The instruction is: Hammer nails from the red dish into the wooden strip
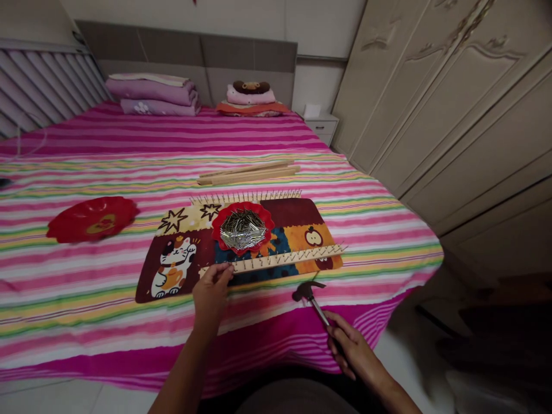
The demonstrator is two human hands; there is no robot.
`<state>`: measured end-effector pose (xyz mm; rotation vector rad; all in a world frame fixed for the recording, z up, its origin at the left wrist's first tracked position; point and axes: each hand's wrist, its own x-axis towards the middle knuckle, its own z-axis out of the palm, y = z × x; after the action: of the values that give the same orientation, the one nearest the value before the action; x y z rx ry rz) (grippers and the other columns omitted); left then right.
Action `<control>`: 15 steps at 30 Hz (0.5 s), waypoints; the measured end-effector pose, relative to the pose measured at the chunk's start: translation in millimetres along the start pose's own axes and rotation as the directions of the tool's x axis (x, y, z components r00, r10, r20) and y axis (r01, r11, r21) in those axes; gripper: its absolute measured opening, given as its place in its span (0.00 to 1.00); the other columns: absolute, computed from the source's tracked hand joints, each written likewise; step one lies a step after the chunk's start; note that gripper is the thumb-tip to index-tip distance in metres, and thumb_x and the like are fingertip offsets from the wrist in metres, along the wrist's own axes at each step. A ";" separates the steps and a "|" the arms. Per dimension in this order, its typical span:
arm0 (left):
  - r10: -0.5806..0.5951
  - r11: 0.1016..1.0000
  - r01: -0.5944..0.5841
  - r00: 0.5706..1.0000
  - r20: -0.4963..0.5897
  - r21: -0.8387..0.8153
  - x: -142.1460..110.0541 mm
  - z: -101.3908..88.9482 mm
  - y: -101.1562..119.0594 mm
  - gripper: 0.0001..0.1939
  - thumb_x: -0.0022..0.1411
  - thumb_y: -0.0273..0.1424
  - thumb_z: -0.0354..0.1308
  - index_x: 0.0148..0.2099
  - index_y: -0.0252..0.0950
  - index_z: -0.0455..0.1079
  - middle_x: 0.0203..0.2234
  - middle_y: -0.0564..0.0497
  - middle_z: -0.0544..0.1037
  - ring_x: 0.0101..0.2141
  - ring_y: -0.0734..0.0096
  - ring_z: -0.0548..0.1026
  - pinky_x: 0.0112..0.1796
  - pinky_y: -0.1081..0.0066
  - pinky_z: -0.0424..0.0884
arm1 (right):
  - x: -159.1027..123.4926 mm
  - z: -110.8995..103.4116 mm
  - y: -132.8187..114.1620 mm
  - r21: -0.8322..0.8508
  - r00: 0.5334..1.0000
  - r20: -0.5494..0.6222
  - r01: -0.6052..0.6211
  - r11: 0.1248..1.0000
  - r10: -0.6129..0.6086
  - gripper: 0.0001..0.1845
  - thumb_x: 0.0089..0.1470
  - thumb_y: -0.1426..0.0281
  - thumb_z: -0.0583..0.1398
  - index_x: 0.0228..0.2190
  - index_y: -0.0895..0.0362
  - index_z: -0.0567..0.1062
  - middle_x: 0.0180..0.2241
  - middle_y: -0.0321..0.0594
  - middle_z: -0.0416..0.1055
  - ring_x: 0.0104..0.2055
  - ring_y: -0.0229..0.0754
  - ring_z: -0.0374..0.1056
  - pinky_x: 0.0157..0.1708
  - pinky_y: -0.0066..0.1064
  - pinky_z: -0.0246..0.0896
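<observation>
On the bed (64,322) lies a mat (297,215). A dish (224,214) of nails (242,230) sits on the mat, between a front strip (276,260) and a back strip (245,198). Loose strips (248,172) lie behind, a second dish (91,218) to the left, and a hammer (311,296) in front.

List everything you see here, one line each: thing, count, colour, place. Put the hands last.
Wooden strip with nails: one, pale wood, front of the mat, under the left hand's fingers.
Second nailed strip: one, pale wood, along the mat's far edge.
Bare wooden strips: a small bundle, pale wood, on the bedspread behind the mat.
Dish of nails: one, red with silver nails, mid-mat.
Empty dish: one, red, left on the bedspread.
Mat: one, patchwork with a cat.
Bedspread: one, pink-striped.
Folded bedding: two stacks, purple and pink-orange, at the headboard.
Wardrobe: one, cream, right.
Hammer: one, dark head, in the right hand.
Left hand: on the front strip.
Right hand: gripping the hammer handle.
</observation>
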<state>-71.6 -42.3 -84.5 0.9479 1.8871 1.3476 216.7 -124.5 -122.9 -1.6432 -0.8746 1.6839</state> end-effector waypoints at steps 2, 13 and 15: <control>0.003 0.999 -0.004 1.000 -0.008 -0.036 -0.8 1.6 -1.7 0.14 0.45 0.40 0.60 0.32 0.37 0.72 0.24 0.53 0.77 0.28 0.70 0.74 0.33 0.70 0.70 | -0.5 0.7 -0.6 0.000 1.000 -0.001 0.005 1.000 -0.005 0.28 0.47 0.59 0.54 0.49 0.57 0.62 0.14 0.23 0.58 0.08 0.27 0.45 0.06 0.16 0.37; 0.054 0.998 -0.057 0.995 -0.087 -0.023 -7.8 9.1 -7.6 0.14 0.48 0.41 0.58 0.34 0.37 0.72 0.26 0.53 0.78 0.28 0.70 0.75 0.34 0.71 0.71 | 1.7 -0.2 6.0 -0.014 1.000 -0.018 0.008 1.000 -0.008 0.27 0.48 0.59 0.54 0.49 0.56 0.62 0.15 0.25 0.60 0.08 0.27 0.46 0.06 0.17 0.37; 0.057 0.998 -0.059 0.994 -0.089 -0.021 -8.3 9.6 -7.5 0.14 0.48 0.40 0.58 0.35 0.37 0.72 0.27 0.53 0.78 0.29 0.71 0.75 0.34 0.71 0.71 | 1.8 -0.3 6.5 -0.017 1.000 -0.016 0.009 1.000 -0.010 0.27 0.48 0.59 0.54 0.49 0.56 0.62 0.15 0.25 0.60 0.08 0.27 0.46 0.05 0.16 0.37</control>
<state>-60.7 -46.1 -93.7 0.9526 1.9180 1.4646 217.1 -126.8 -129.3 -1.6587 -0.8899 1.6592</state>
